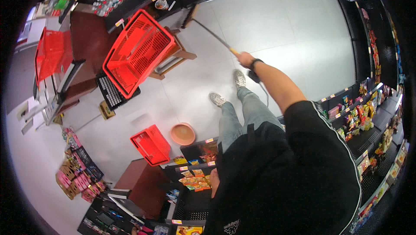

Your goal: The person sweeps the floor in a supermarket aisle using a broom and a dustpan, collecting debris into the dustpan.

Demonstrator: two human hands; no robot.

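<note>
My right hand [246, 60] grips the yellow end of a long-handled broom [216, 35]. A dark band circles that wrist, and a black object hangs just below it. The broom's bristle head [189, 16] meets the grey tile floor [276, 27] by the foot of a shelf. Down at my side, my left hand [214, 179] is partly covered by my black shirt; it is nearest to small snack packets [195, 180] on a black shelf. Its fingers are too hidden to show whether they hold anything.
A red shopping basket [139, 53] rests on a wooden stool [175, 59], above a black crate [112, 92]. Another red basket [151, 145] and a pink basin [183, 134] stand on the floor to the left. Stocked shelves [354, 114] line the right side.
</note>
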